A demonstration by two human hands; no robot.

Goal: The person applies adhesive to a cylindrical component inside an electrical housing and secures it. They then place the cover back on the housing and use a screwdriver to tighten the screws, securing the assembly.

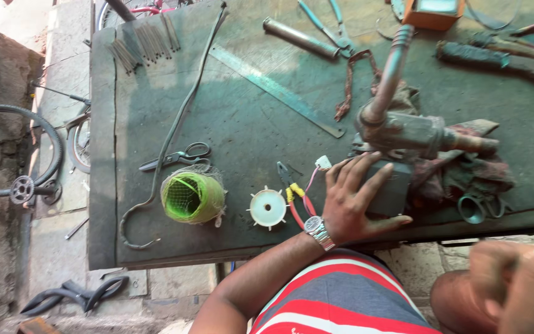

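Pump (403,133) lies lengthwise along the worktop (242,124), pipe (387,74) pointing away. Left hand (356,201) rests spread on its grey block (394,188). Right hand (514,284) is blurred; grip unclear.

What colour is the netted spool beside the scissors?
Bright green spool under pale netting, clearest in the head view.

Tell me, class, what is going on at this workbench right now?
A person's left hand rests flat on a grey motor-like block at the front edge of a dark workbench. The right hand is blurred, off the bench. Near the left hand lie red-handled pliers, a white fan wheel, a green spool and scissors.
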